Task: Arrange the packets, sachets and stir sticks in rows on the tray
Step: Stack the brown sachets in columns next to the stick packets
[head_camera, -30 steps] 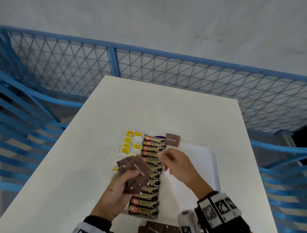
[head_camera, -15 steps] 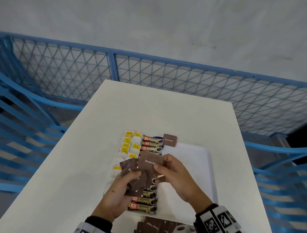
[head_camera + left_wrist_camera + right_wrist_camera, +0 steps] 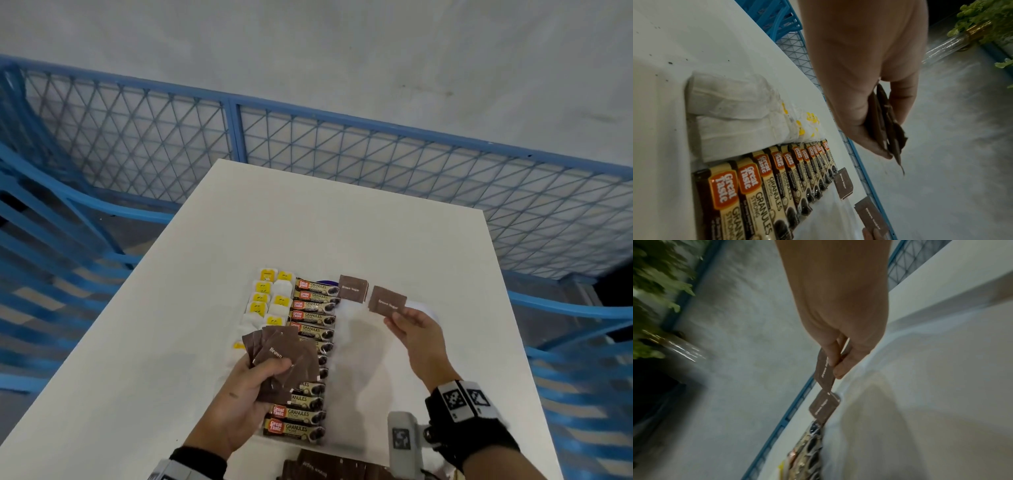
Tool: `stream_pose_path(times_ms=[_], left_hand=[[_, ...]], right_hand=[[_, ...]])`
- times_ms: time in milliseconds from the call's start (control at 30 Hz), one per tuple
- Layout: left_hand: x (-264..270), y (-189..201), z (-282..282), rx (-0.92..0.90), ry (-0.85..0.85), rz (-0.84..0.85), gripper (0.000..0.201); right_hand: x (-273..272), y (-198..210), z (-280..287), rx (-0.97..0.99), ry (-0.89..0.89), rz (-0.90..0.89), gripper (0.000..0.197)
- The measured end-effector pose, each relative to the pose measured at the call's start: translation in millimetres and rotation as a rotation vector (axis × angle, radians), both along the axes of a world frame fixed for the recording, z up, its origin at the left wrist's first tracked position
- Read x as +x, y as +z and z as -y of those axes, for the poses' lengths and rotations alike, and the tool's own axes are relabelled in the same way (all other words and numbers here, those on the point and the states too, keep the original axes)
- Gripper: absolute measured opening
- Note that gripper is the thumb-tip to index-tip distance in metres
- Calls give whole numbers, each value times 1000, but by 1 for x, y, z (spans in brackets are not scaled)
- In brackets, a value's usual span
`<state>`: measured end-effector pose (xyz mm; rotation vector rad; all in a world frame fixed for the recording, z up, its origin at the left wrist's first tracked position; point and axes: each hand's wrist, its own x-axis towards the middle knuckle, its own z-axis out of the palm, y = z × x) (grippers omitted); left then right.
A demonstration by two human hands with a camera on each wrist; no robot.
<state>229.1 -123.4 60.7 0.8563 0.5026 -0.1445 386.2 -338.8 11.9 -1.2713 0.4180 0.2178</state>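
A white tray (image 3: 383, 394) lies on the table with a row of coffee granule packets (image 3: 310, 346) and tea bags with yellow tags (image 3: 270, 301) to their left. One brown sugar sachet (image 3: 352, 288) lies at the tray's far end beside the top coffee packet. My right hand (image 3: 412, 327) pinches a second brown sugar sachet (image 3: 387, 302) by its near edge, just right of the lying one. My left hand (image 3: 253, 387) grips a fanned bundle of brown sugar sachets (image 3: 284, 359) over the coffee row. The left wrist view shows the bundle (image 3: 887, 128) edge-on.
More brown sachets (image 3: 329, 469) lie at the table's near edge. The white table (image 3: 308, 219) stretches far ahead. A blue mesh fence (image 3: 342, 150) runs behind it and blue railings stand on both sides. The tray's right half is bare white.
My right hand pulled one sachet off the bundle in my left hand and carried it up and right to the tray's far end, beside the lying sachet.
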Motion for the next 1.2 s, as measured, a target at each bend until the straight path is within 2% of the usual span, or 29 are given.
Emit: stream_pose_path(times_ms=[100, 233, 333, 367, 433, 500, 533, 600, 633, 700, 767, 833, 933, 1033, 1100, 1200], left_hand=[[1, -2, 0, 23, 3, -19, 40], [3, -6, -1, 54, -35, -41, 54], [4, -7, -1, 57, -35, -42, 47], [5, -8, -1, 47, -30, -41, 47], [6, -9, -2, 36, -28, -34, 60], [6, -11, -1, 48, -34, -26, 87], [6, -12, -1, 48, -30, -28, 87], [7, -14, -1, 30, -19, -23, 68], [7, -14, -1, 22, -16, -17, 68], [8, -15, -1, 26, -11, -8, 86], [8, -15, -1, 25, 3, -1, 92], [8, -15, -1, 30, 4, 8, 82], [9, -14, 0, 12, 19, -1, 45], [9, -16, 3, 39, 14, 4, 45], [9, -16, 5, 59, 19, 2, 38], [8, -13, 9, 83, 13, -9, 36]], right_hand=[[16, -11, 6, -197, -4, -52, 18], [36, -24, 6, -439, 18, -56, 20], [43, -28, 3, -597, 54, -18, 7], [44, -28, 2, -651, 72, 5, 9], [45, -27, 0, -740, 102, 36, 12], [47, -27, -2, -782, 109, 50, 14], [48, -29, -3, -789, 108, 57, 15], [49, -32, -5, -790, 107, 67, 15], [49, -33, -6, -791, 108, 70, 15], [50, -35, -7, -791, 102, 81, 13], [50, -36, -7, -803, 95, 94, 15], [49, -37, -7, -819, 91, 103, 17], [46, -36, -6, -850, 88, 136, 24], [36, -26, -9, -870, 88, 211, 17], [22, -14, -16, -868, 120, 288, 8], [-10, 9, -31, -826, 277, 357, 11]])
